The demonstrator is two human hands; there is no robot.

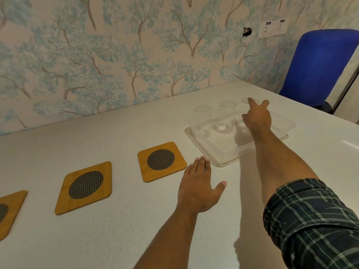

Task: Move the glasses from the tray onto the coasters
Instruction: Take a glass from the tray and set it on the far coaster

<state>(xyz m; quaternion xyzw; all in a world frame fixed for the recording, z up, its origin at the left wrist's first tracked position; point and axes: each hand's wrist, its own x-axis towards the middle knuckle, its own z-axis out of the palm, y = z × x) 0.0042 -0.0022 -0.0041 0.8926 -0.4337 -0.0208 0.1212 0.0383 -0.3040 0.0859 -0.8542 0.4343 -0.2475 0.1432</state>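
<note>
Fingers [252, 102] spread beside 3rd glass [246, 100]

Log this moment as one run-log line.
stage: reach | right hand: open, over tray, nearing rightmost glass | left hand: flat on table | glasses on tray: three | coasters: bare

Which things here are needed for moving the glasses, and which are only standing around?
Needed: three clear glasses, the clear tray, three wooden coasters, the right hand reaching in, the left hand flat on the table.

Not needed: blue chair, wall socket.
</note>
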